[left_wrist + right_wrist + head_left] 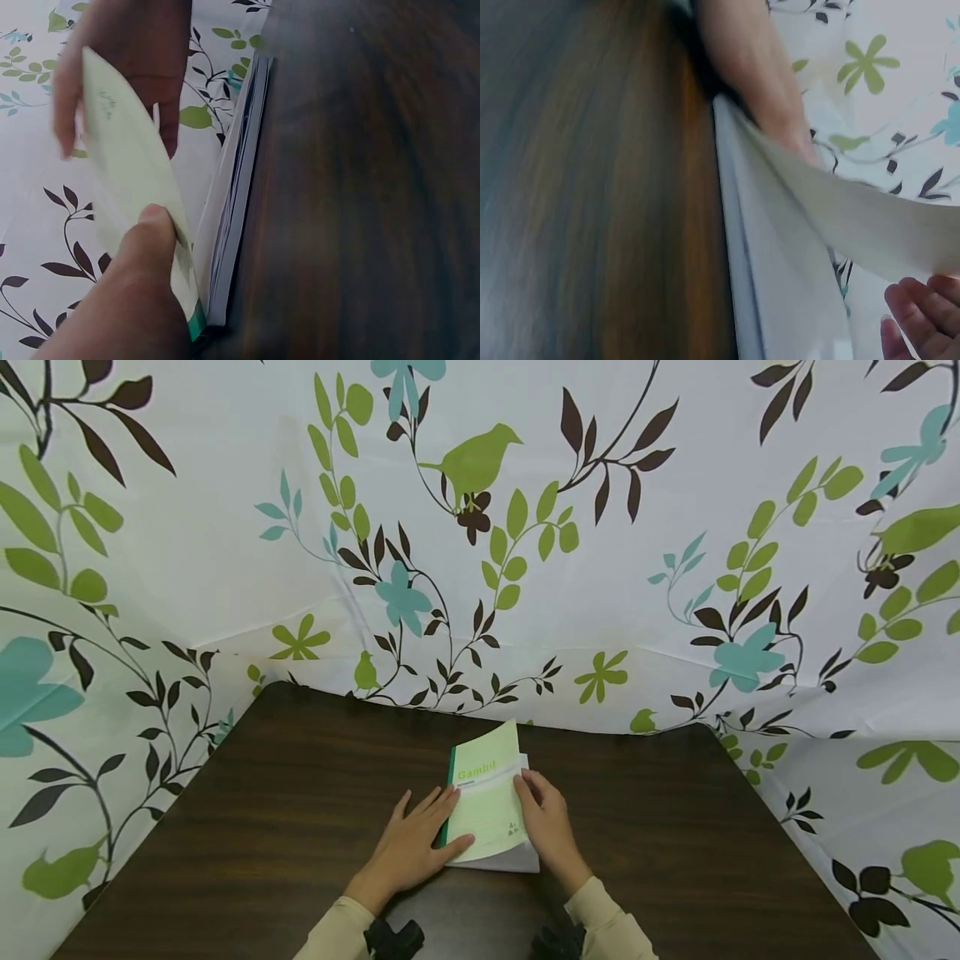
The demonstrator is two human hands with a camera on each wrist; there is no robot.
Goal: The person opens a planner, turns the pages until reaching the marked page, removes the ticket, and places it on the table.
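Observation:
A notebook [487, 802] with a pale green cover and a dark green spine lies on the table. Its cover bows upward along the right side, baring white pages [780, 262] underneath. My left hand [420, 839] rests on the spine side with its fingers spread; in the left wrist view its thumb [150, 232] presses on the cover. At the cover's raised edge, my right hand [547, 818] pinches it between thumb and fingers. The right wrist view shows some of those fingertips [922, 307] right by the lifted edge.
The dark wooden table [300, 793] spreads out around the notebook. Behind and beside it hangs a white cloth [600, 568] printed with leaves, flowers and birds. Black straps [393, 937] sit at both wrists, below beige sleeves [611, 922].

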